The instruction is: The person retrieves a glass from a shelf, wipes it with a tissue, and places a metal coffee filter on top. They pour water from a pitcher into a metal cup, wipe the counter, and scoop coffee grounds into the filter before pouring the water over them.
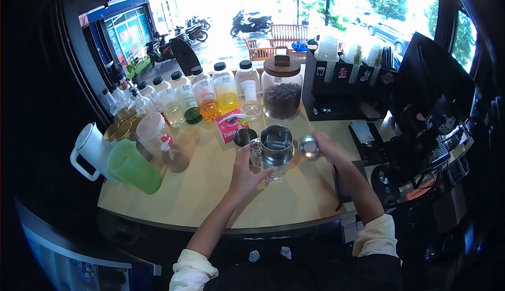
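Note:
A metal coffee drip filter (276,139) sits on top of a clear glass mug (275,174), near the middle of the wooden counter. My left hand (245,173) is wrapped round the mug's left side, its thumb low across the front. Just right of the filter, my right hand (327,149) grips a small shiny round metal lid (307,147), fingers at its edge. Behind my left fingers stands a dark metal cup (244,137). The pink jelly box (232,127) leans against the bottles at the back.
Several black-capped bottles (205,101) and a jar of dark beans (282,97) line the back of the counter (210,199). At left are a green pitcher (134,168) and a white jug (90,146). A cup organizer (344,88) and a black monitor (428,75) occupy the right.

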